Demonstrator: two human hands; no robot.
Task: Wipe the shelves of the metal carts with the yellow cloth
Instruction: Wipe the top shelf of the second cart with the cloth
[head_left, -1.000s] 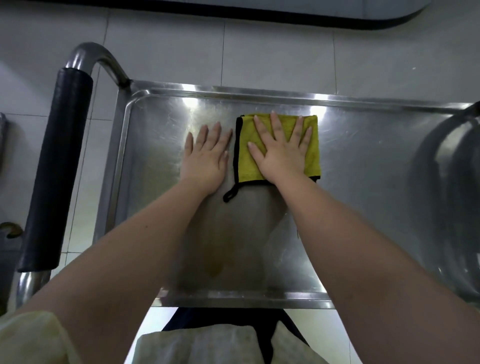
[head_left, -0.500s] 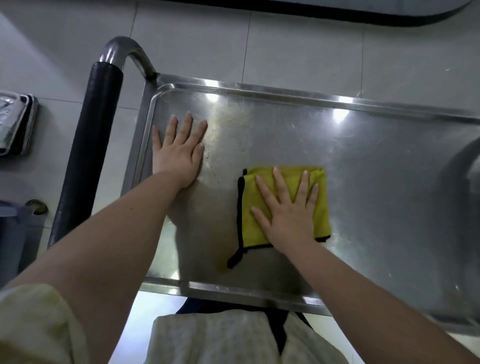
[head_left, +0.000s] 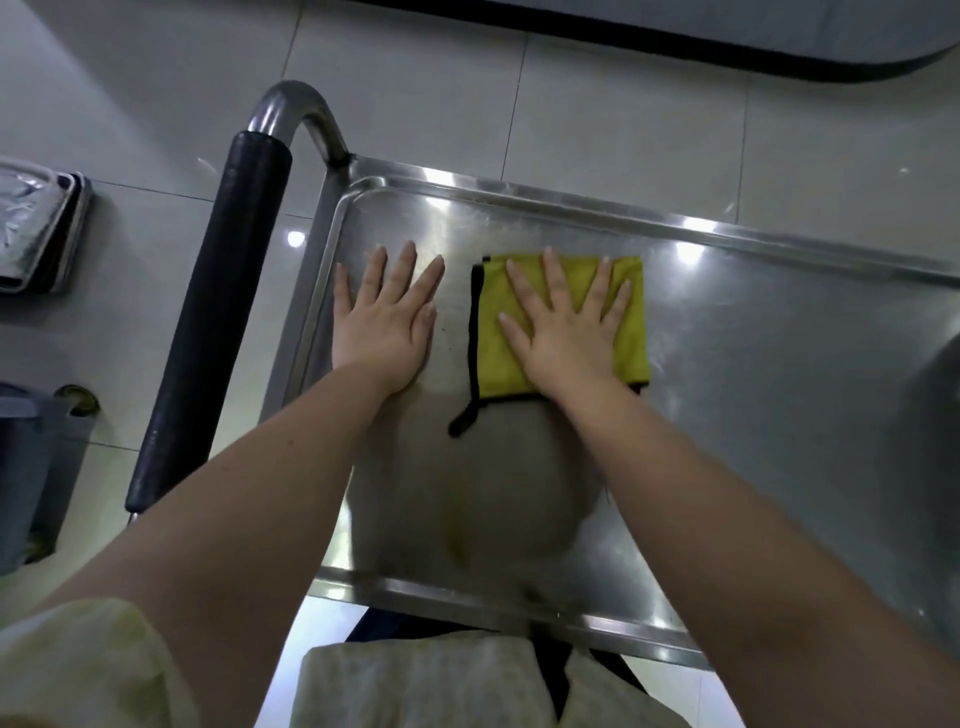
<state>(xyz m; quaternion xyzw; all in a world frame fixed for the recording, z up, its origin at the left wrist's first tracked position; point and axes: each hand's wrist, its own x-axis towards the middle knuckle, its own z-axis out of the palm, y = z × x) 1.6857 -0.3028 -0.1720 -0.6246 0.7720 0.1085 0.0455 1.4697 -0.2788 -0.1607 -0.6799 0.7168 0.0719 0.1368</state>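
Observation:
The yellow cloth (head_left: 498, 332), folded and edged in black, lies flat on the top shelf of the metal cart (head_left: 753, 364), left of the shelf's middle. My right hand (head_left: 569, 327) presses flat on the cloth with fingers spread and straight. My left hand (head_left: 387, 322) rests flat on the bare steel just left of the cloth, near the shelf's left rim, fingers straight. A black loop of the cloth's trim trails toward me on the steel.
The cart's handle with a black foam grip (head_left: 208, 322) runs along the left end. A stack of metal trays (head_left: 36, 228) sits on the tiled floor at far left, a grey bin (head_left: 31, 467) below it. A dark-edged counter (head_left: 727, 47) is beyond.
My right hand has pushed the cloth away from me, toward the shelf's far rim, after pulling it near half a second ago. My left hand stays flat by the left rim.

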